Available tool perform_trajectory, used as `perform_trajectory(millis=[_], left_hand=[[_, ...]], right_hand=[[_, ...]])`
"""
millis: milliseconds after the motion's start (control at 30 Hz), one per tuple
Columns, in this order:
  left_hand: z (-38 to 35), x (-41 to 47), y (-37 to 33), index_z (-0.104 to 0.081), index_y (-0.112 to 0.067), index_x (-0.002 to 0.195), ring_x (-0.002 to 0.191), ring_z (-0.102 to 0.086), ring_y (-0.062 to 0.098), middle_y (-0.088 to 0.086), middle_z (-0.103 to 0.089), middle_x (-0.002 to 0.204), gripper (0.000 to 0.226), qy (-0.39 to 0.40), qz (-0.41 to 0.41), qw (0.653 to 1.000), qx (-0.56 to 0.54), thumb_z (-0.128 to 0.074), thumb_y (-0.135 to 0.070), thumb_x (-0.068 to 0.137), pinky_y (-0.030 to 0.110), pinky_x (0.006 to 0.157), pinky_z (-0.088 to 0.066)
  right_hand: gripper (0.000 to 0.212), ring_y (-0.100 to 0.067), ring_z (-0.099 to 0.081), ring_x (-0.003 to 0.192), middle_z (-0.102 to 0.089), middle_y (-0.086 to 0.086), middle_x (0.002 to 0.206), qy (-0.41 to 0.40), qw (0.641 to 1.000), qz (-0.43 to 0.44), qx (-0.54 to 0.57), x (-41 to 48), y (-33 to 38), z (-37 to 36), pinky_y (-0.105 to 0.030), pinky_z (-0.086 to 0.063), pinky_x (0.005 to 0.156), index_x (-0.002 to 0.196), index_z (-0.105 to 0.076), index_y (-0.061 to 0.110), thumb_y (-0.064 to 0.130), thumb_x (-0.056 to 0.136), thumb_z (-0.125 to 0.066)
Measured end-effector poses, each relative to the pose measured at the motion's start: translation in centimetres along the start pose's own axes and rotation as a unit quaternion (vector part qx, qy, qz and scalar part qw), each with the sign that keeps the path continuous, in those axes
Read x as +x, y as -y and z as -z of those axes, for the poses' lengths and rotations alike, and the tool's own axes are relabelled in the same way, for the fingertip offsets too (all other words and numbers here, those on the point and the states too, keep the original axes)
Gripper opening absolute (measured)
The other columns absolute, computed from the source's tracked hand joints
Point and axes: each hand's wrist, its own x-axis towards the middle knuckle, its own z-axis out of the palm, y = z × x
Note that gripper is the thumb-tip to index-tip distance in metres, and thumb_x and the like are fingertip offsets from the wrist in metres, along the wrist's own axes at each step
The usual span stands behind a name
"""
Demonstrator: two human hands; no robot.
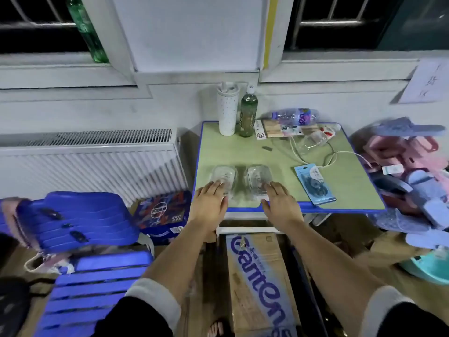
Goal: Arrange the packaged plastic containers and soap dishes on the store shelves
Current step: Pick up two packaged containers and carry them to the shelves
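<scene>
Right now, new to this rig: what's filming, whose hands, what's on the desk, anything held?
No machine: one wide-angle camera on a person's head looks forward and down, so both arms are the wearer's. The left hand rests straight-fingered on the left clear container, the right hand on the right clear container; nothing is gripped. Both containers sit side by side on the green desk. Behind stand a white tumbler and a green bottle; a blue packaged item lies to the right.

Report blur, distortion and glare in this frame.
Head view: the wide-angle lens bends the white ribbed radiator and the blue-edged green table; the pink and blue slipper pile at right is blurred; the two clear plastic containers look hazy.
</scene>
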Motion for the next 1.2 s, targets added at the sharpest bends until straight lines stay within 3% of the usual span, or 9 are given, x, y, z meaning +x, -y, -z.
perform_trajectory(millis=[200,367,500,600,867,1200], left_hand=[[-4.7,5.2,2.7,-0.013,-0.02,0.155,0.15,-0.005,0.018,-0.003,-0.012,0.163,0.057,0.059,0.009,0.998,-0.002,-0.023,-0.043,0.104,0.036,0.12,-0.014],[-7.3,7.6,3.6,-0.005,-0.025,0.156,0.15,0.009,0.023,-0.005,0.0,0.163,0.074,0.098,0.018,0.995,0.021,-0.019,-0.065,0.095,0.043,0.12,-0.008],[-7.9,8.9,3.5,-0.019,-0.024,0.152,0.149,0.001,0.033,-0.001,-0.012,0.162,0.071,0.091,0.032,0.995,0.01,-0.027,-0.064,0.094,0.047,0.116,-0.022],[-7.7,9.1,3.3,-0.026,-0.022,0.15,0.149,-0.005,0.033,0.0,-0.019,0.16,0.064,0.09,0.034,0.995,0.009,-0.033,-0.057,0.098,0.045,0.112,-0.029],[-4.4,5.6,2.8,-0.032,-0.019,0.149,0.149,-0.009,0.027,0.0,-0.028,0.158,0.06,0.019,0.04,0.997,-0.062,-0.039,-0.051,0.099,0.038,0.12,-0.016],[2.5,-9.1,-0.9,-0.057,-0.005,0.133,0.135,-0.041,0.038,0.013,-0.055,0.138,0.056,-0.147,0.073,0.982,-0.095,-0.064,-0.04,0.09,0.048,0.111,-0.035]], right_hand=[[0.063,-0.024,0.0,0.151,-0.002,-0.002,0.164,0.039,0.999,-0.037,0.002,5.3,-0.3,-4.3,-0.041,-0.022,0.119,0.156,-0.008,0.016,0.039,0.103,-0.032],[0.069,-0.029,0.006,0.151,-0.002,0.002,0.165,0.057,0.996,-0.06,-0.02,7.5,-0.5,-6.2,-0.048,-0.017,0.118,0.156,-0.008,0.022,0.056,0.099,-0.027],[0.068,-0.039,0.0,0.149,-0.009,0.003,0.163,0.039,0.995,-0.096,0.004,8.3,0.0,-6.6,-0.053,-0.024,0.115,0.154,-0.016,0.024,0.057,0.098,-0.034],[0.061,-0.039,-0.017,0.145,-0.014,0.0,0.162,0.033,0.994,-0.106,0.023,8.4,0.3,-6.4,-0.052,-0.03,0.113,0.152,-0.022,0.023,0.049,0.1,-0.041],[0.056,-0.037,-0.035,0.132,-0.031,-0.007,0.156,-0.052,0.989,-0.103,0.093,5.2,0.6,-3.4,-0.051,-0.036,0.107,0.147,-0.039,0.014,0.039,0.097,-0.05],[0.051,-0.038,-0.048,0.124,-0.051,-0.009,0.144,-0.177,0.972,0.002,0.153,-6.3,2.8,1.4,-0.044,-0.039,0.103,0.137,-0.054,0.009,0.035,0.093,-0.06]])
